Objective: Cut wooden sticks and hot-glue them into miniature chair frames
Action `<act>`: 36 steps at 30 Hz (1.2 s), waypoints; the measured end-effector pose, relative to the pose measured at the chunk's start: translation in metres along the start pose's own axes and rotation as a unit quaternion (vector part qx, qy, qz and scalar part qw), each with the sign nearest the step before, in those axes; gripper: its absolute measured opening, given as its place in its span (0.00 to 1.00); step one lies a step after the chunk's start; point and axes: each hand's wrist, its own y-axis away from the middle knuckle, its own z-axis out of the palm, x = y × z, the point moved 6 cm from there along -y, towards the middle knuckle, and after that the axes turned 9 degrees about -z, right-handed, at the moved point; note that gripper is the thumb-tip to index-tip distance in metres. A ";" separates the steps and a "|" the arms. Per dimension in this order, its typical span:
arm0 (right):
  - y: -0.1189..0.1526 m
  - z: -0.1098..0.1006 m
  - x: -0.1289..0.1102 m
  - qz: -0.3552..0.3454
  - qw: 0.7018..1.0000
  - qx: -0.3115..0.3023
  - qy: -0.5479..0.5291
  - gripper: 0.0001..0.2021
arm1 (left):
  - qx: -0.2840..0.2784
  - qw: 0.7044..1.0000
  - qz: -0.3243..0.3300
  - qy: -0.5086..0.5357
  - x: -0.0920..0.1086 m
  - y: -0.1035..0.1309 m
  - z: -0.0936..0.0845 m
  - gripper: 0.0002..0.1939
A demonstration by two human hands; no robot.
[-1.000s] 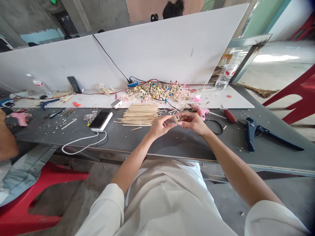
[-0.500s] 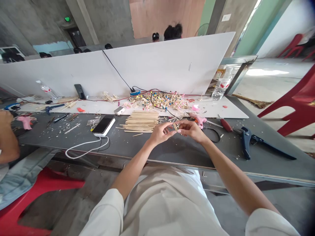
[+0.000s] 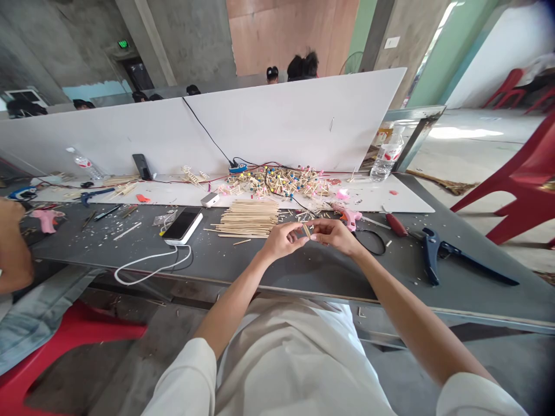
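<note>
Over the grey table, my left hand (image 3: 282, 240) and my right hand (image 3: 333, 236) meet with their fingertips closed on short wooden sticks (image 3: 306, 231). How many sticks there are, and whether they are joined, I cannot make out. A stack of long thin wooden sticks (image 3: 248, 218) lies just left of my left hand. Close behind my right hand rests a pink glue gun (image 3: 349, 217), partly covered by the fingers. Farther back spreads a heap of short sticks with coloured balls (image 3: 288, 182).
A phone on a white power bank (image 3: 184, 225) with a looped cable lies left. On the right are a red-handled screwdriver (image 3: 396, 224) and a blue cutter (image 3: 431, 254). A white partition (image 3: 260, 127) stands behind. Someone's arm (image 3: 13, 248) shows at the far left.
The view has tilted slightly, so the scene sits a little lower. Both hands stay together, and the small sticks between the fingertips have turned slightly.
</note>
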 end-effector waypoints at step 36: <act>-0.002 0.003 0.000 0.011 0.998 -0.014 -0.060 0.26 | 0.043 0.996 0.035 -0.068 0.012 0.002 -0.007 0.20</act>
